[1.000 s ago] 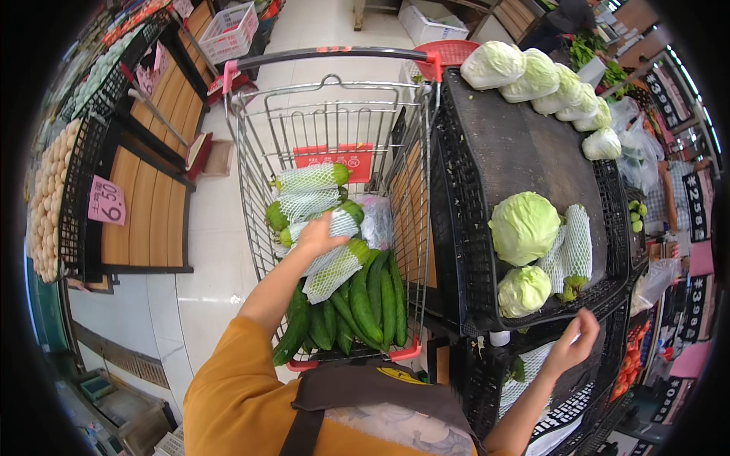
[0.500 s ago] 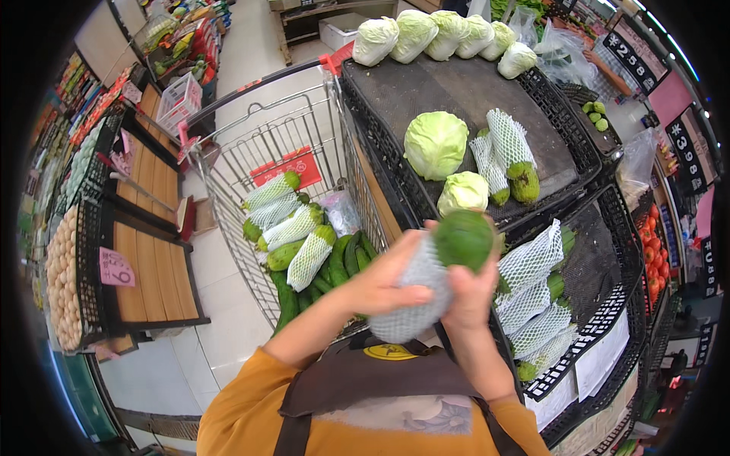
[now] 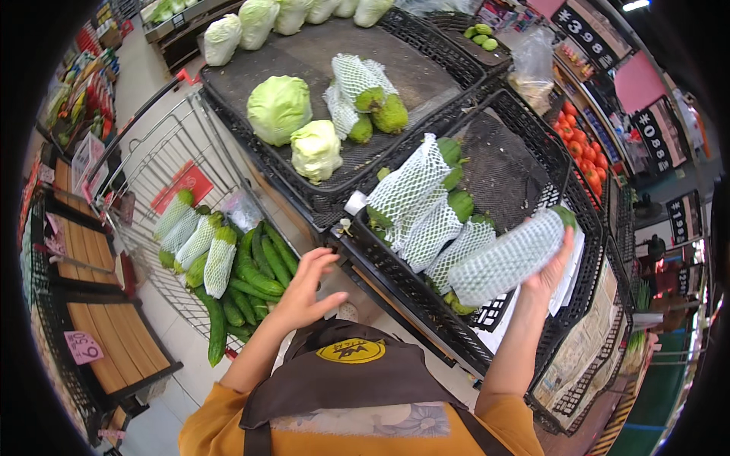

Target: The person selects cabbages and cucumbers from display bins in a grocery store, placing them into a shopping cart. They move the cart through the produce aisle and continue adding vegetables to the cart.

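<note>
My right hand (image 3: 549,267) grips a long green gourd in a white foam net (image 3: 508,254), holding it tilted over the near black crate (image 3: 498,114). Under it in that crate lie several netted gourds (image 3: 422,228), side by side. My left hand (image 3: 308,292) holds nothing, its fingers spread apart, in front of my apron and just right of the cart. Inside the shopping cart (image 3: 163,133), closest to that hand, are a heap of green cucumbers (image 3: 255,266) and several netted gourds (image 3: 199,245).
Beyond, a larger black crate (image 3: 456,57) bears a round cabbage (image 3: 279,110), a smaller one (image 3: 316,150), netted gourds (image 3: 365,99) and a row of Chinese cabbages (image 3: 293,14). Tomatoes (image 3: 582,148) lie at right. Wooden shelving (image 3: 106,327) stands left of the cart.
The netted gourd, earlier between both hands in front of me, is now over the near crate in my right hand alone. My left hand has let go. The view has turned right.
</note>
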A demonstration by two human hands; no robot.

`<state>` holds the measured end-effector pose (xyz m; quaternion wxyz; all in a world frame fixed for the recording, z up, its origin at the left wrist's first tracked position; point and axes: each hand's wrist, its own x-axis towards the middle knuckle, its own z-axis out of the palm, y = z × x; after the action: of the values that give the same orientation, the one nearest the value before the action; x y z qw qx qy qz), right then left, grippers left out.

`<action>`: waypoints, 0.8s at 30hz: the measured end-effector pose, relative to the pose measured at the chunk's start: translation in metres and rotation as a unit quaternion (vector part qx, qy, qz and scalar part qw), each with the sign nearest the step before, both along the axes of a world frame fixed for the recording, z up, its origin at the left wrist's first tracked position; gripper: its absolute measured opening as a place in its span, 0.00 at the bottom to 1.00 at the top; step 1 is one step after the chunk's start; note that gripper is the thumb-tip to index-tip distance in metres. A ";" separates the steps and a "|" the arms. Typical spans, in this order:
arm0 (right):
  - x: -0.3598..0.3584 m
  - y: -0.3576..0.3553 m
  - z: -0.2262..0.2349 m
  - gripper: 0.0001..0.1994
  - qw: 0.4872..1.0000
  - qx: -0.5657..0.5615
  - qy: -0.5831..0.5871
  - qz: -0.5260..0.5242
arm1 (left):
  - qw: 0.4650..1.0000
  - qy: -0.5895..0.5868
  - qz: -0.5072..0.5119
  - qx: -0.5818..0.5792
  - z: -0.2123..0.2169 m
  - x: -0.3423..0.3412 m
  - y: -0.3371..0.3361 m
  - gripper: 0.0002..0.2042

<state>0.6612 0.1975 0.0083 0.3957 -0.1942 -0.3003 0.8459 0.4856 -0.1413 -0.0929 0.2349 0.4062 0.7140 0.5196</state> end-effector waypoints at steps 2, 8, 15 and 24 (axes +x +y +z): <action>-0.022 0.009 -0.010 0.18 0.998 -0.049 -0.003 -0.040 | 0.997 -0.041 0.052 -0.037 -0.015 0.001 -0.012 0.29; -0.093 0.032 -0.079 0.15 0.988 -0.030 -0.127 -0.081 | 0.990 -0.017 0.131 -0.058 -0.024 -0.005 -0.056 0.26; -0.119 0.051 -0.126 0.19 0.826 0.286 -0.478 -0.088 | 0.950 0.119 0.278 -0.078 -0.071 -0.063 -0.149 0.20; -0.107 -0.010 -0.117 0.22 0.766 0.328 -0.448 -0.323 | 0.861 0.078 0.452 -0.219 -0.190 -0.164 -0.207 0.31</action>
<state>0.5542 0.1876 -0.1092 0.5054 -0.4949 -0.6225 0.3349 0.3217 -0.3479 -0.2826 0.0006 0.0167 0.9305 0.3659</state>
